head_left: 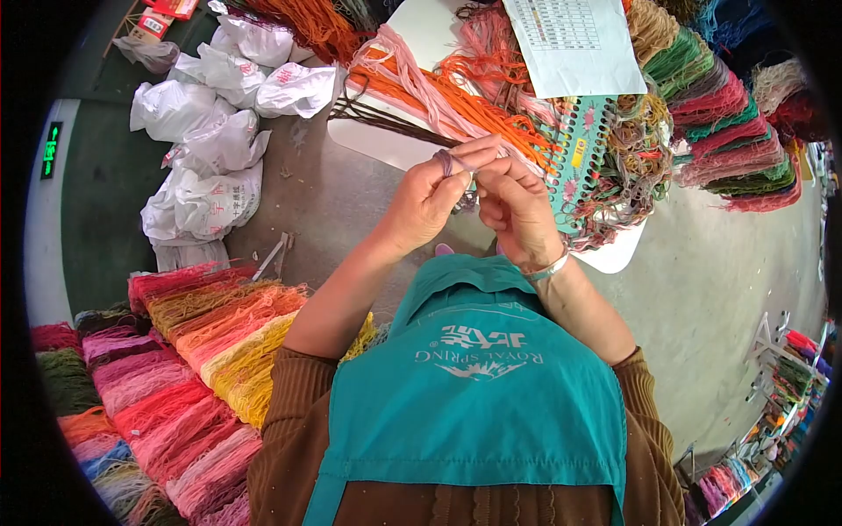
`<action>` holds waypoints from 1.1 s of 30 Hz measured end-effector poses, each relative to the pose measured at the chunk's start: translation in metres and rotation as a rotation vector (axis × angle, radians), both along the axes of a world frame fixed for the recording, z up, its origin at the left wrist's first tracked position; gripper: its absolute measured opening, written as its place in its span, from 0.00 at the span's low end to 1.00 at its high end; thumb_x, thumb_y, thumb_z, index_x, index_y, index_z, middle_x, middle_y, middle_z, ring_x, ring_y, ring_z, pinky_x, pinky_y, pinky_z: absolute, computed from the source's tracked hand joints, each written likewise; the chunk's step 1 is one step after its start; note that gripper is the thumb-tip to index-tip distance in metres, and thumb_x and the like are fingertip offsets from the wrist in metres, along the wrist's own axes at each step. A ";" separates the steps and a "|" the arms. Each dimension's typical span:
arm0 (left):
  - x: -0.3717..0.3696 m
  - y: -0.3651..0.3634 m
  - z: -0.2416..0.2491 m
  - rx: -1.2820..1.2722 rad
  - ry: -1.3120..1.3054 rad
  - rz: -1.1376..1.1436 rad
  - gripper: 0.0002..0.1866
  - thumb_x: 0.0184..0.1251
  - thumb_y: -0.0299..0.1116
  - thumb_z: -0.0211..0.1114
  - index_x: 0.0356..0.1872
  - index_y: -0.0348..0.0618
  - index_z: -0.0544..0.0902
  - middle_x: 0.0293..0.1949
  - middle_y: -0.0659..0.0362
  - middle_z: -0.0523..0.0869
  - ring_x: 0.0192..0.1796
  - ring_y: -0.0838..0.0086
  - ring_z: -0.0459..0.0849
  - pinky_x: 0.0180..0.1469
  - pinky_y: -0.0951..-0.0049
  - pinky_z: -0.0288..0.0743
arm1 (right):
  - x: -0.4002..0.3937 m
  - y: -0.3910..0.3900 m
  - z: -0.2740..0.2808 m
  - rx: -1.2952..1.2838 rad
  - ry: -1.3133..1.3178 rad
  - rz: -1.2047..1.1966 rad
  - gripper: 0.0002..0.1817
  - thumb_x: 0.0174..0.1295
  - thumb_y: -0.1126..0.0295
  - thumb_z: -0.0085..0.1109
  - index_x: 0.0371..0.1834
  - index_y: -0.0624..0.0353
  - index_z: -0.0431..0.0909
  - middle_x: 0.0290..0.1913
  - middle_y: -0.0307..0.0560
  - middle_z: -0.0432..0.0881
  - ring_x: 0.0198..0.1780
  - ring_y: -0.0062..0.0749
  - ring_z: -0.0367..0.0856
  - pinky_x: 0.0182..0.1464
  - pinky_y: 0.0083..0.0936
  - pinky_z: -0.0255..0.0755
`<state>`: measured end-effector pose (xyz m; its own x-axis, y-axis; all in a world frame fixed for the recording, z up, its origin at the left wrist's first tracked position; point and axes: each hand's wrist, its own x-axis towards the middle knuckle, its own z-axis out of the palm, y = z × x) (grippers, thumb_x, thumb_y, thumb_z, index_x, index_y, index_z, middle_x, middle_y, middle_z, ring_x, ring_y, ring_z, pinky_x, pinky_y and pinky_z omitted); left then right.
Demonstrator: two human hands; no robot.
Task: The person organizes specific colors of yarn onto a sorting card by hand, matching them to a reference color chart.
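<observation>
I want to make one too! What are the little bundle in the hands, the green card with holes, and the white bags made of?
The strands pinched between left hand and right hand look like soft matte thread or yarn: thin, limp fibres. The hole card seems stiff plastic or card, flat with neat punched holes. The white bags look like thin, crinkled, slightly shiny plastic.

I can't read the print on the paper sheet [574, 35] at the top of the frame; the edge cuts it off. My left hand [430, 197] and right hand [517, 210] cover part of the thread [445, 160] they pinch. The dark lens border hides the yarn skeins [61, 386] at lower left.
</observation>
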<state>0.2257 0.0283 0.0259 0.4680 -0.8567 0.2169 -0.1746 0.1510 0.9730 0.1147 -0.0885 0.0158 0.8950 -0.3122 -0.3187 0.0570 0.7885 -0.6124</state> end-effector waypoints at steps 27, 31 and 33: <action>0.000 0.001 0.003 0.058 0.088 0.165 0.16 0.69 0.22 0.47 0.48 0.27 0.82 0.57 0.45 0.81 0.59 0.65 0.79 0.61 0.67 0.72 | 0.007 0.006 0.007 0.005 -0.080 -0.098 0.01 0.66 0.74 0.56 0.36 0.56 0.76 0.28 0.38 0.80 0.19 0.12 0.62 0.20 0.12 0.55; 0.002 -0.001 -0.002 -0.014 0.030 0.155 0.15 0.69 0.22 0.48 0.47 0.28 0.82 0.57 0.46 0.81 0.59 0.66 0.79 0.60 0.69 0.72 | 0.006 0.000 0.004 -0.249 -0.001 0.013 0.03 0.66 0.73 0.58 0.34 0.58 0.78 0.29 0.39 0.81 0.22 0.14 0.68 0.24 0.14 0.60; 0.004 -0.001 -0.006 -0.057 0.011 0.145 0.14 0.69 0.24 0.50 0.47 0.30 0.83 0.57 0.49 0.82 0.57 0.69 0.80 0.56 0.74 0.74 | 0.006 -0.002 0.006 -0.644 0.099 0.061 0.04 0.65 0.73 0.59 0.33 0.60 0.80 0.31 0.39 0.82 0.27 0.18 0.74 0.29 0.17 0.66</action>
